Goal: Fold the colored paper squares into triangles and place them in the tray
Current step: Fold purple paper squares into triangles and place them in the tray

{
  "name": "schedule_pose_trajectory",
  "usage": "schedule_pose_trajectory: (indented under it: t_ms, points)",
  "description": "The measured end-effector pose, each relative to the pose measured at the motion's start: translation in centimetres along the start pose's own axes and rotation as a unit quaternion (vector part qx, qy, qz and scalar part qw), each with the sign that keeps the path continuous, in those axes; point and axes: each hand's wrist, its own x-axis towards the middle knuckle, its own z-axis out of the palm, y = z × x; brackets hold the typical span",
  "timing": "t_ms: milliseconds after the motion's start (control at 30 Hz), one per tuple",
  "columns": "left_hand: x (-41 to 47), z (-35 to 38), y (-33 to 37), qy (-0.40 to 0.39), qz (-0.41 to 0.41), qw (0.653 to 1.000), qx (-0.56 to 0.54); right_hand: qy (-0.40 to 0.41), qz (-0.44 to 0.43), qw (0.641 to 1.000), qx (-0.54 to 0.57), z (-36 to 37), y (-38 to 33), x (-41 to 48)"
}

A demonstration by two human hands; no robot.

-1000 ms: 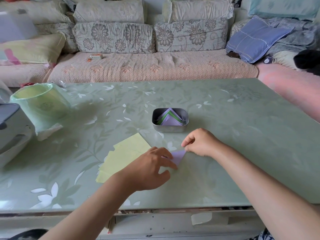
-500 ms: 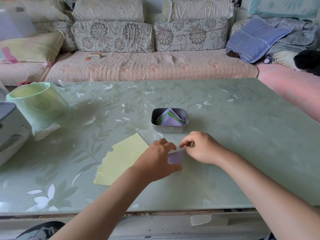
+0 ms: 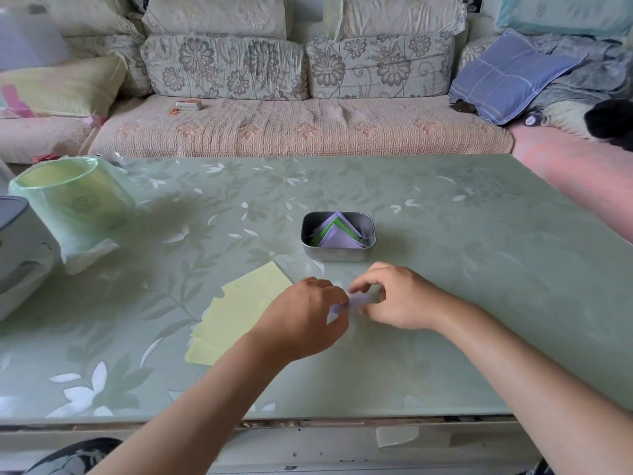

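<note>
"Purple paper (image 3: 358,299): where is it sitting?"
"Between both hands, near the tray (image 3: 337,256). Left hand (image 3: 306,318) and right hand (image 3: 395,298) are pinching it, fingers curling, wrists angling inward over the table (image 3: 479,269)."

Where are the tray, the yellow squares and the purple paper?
tray (image 3: 337,254), head view, near wall.
yellow squares (image 3: 239,313), head view, middle of the stack.
purple paper (image 3: 358,298), head view, the visible strip.
</note>
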Motion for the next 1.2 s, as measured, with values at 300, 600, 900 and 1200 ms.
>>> schedule_pose_trajectory:
  t_ms: [300, 600, 900, 1200]
  points:
    - [0.2, -2.5, 0.3, 0.064, -0.092, 0.986, -0.12, 0.066, -0.013, 0.992, 0.109, -0.7, -1.7, -0.3]
    - [0.6, -3.3, 0.7, 0.013, -0.185, 0.956, -0.226, 0.12, -0.056, 0.982, 0.132, -0.3, -2.7, -0.7]
    - [0.5, -3.1, 0.6, 0.017, -0.152, 0.966, -0.209, 0.124, -0.059, 0.987, 0.083, 0.3, -2.9, -0.6]
    - [0.7, -4.8, -1.1, 0.014, -0.152, 0.969, -0.193, 0.134, -0.019, 0.988, 0.08, -0.8, -1.9, -0.4]
